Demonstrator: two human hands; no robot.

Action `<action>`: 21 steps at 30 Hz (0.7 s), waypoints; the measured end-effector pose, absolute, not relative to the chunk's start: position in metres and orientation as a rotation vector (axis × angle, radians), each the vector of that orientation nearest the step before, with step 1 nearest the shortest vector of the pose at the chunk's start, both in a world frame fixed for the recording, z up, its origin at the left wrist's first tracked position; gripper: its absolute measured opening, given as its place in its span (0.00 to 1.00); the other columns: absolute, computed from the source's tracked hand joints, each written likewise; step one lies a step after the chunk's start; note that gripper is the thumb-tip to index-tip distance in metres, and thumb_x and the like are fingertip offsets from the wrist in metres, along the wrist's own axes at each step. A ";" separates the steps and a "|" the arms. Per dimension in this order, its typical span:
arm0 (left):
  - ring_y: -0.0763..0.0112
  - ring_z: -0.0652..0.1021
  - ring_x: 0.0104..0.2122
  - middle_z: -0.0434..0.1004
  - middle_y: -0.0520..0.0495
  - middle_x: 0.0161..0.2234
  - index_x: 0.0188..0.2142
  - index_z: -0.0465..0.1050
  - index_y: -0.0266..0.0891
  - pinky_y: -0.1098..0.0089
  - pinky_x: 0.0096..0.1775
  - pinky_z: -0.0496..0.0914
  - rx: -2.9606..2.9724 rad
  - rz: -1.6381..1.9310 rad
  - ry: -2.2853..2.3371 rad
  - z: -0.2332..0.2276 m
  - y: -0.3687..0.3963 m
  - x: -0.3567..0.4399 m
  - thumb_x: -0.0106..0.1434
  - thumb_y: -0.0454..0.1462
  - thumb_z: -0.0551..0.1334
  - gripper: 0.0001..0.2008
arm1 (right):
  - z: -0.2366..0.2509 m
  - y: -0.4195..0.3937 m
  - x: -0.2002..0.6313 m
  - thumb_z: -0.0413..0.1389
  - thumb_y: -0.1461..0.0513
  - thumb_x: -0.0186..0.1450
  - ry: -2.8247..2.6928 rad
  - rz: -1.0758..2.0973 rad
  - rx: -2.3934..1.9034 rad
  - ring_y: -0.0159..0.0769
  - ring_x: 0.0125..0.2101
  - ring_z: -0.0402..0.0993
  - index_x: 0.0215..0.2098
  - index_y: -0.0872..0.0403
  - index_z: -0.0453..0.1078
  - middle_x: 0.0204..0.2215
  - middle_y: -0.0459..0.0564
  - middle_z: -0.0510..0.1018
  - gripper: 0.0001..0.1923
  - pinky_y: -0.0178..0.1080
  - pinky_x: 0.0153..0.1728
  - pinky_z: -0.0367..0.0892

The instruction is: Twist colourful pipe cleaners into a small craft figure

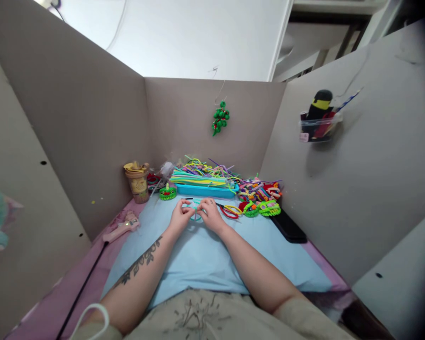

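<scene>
Over the middle of the light blue cloth (194, 257), my left hand (181, 216) and my right hand (210, 215) are close together. Between them is a thin turquoise pipe cleaner (196, 218) bent into loops. The fingertips of both hands are pinched on it. Parts of the loops are hidden behind my fingers. Just right of my right hand lie scissors (230, 211) with red and yellow handles. Beyond my hands stands a blue tray (207, 191) heaped with long pipe cleaners (201, 178) in turquoise, yellow and other colours.
Green fuzzy figures (167, 192) and a colourful craft pile (258, 191) flank the tray. A lidded cup (138, 183) and a pink corded glue gun (122, 228) are at left. A black flat case (288, 225) lies right. Grey panels (184, 123) enclose the table, with a bin (317, 128) mounted right.
</scene>
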State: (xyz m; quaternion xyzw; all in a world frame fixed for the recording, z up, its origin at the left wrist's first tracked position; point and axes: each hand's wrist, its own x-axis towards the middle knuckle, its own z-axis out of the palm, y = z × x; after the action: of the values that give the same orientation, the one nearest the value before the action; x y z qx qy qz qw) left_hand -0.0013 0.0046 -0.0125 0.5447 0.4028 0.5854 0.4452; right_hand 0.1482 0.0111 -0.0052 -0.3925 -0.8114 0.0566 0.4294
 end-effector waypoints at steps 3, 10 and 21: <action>0.77 0.69 0.19 0.69 0.57 0.19 0.32 0.60 0.39 0.77 0.23 0.59 1.391 1.447 0.991 -0.013 0.006 -0.002 0.47 0.42 0.65 0.18 | -0.004 0.011 0.150 0.51 0.64 0.60 -2.030 0.094 -1.006 0.41 0.41 0.60 0.30 0.51 0.69 0.33 0.50 0.70 0.06 0.43 0.43 0.56; 0.75 0.70 0.20 0.68 0.56 0.19 0.32 0.61 0.40 0.75 0.23 0.60 1.517 1.418 1.011 -0.011 0.003 0.001 0.49 0.42 0.64 0.14 | -0.004 0.012 0.150 0.52 0.64 0.60 -1.945 0.115 -1.090 0.40 0.39 0.61 0.28 0.51 0.69 0.30 0.48 0.72 0.05 0.42 0.42 0.55; 0.75 0.71 0.23 0.73 0.51 0.25 0.33 0.71 0.37 0.74 0.26 0.63 1.687 1.487 1.182 -0.017 0.004 -0.003 0.47 0.39 0.65 0.12 | -0.009 0.014 0.146 0.52 0.65 0.59 -1.937 0.149 -1.072 0.39 0.37 0.63 0.27 0.52 0.68 0.28 0.48 0.72 0.05 0.41 0.41 0.57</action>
State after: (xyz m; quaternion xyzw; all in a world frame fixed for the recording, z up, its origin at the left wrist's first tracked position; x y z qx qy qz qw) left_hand -0.0027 0.0044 -0.0166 0.6344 0.4444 0.5591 0.2959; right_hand 0.1464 0.0136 -0.0091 -0.4326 -0.7817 0.0600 0.4451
